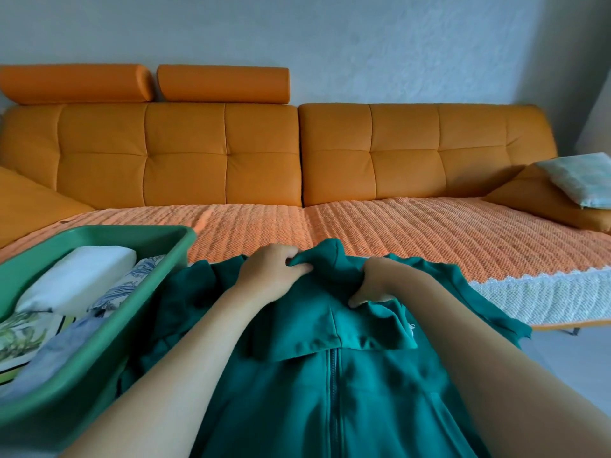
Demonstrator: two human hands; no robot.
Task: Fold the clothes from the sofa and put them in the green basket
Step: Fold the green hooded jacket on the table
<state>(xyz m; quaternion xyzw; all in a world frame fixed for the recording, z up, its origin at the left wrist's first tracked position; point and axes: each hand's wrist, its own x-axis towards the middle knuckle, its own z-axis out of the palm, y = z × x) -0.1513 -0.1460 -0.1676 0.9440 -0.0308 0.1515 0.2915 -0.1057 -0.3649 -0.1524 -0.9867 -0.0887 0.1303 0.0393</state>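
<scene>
While the teal zip-front garment [363, 391] spreads from the front of the sofa seat toward the camera, collar end away and zip [334, 375] running down its middle, the step in hand looks to be squaring it up before the first fold. The left hand [271, 272] has its grip clamped on a bunched fold of cloth near the collar, pinched between thumb and fingers. The right hand [383, 282] has its grip curled into the cloth just beside it. To do this well, the hands should, I judge, draw apart along the shoulder line so the bunched cloth between them goes flat. They should also keep the zip straight as the centre line, and bring in the crumpled side parts before folding the body. The fabric looks soft and limp, so it will likely lose its shape unless smoothed at each fold.

The green basket [99, 355] sits just left of the garment, against its left edge, and holds a folded white piece [79, 276] and printed pieces. The sofa [185, 153] is orange, its seat under a woven orange cover [413, 226] edged in white. A pale pillow [582, 180] lies at the far right and two headrests [221, 82] stand above the left backrest. A pale textured wall [330, 44] is behind, and grey floor [568, 358] shows at the lower right
</scene>
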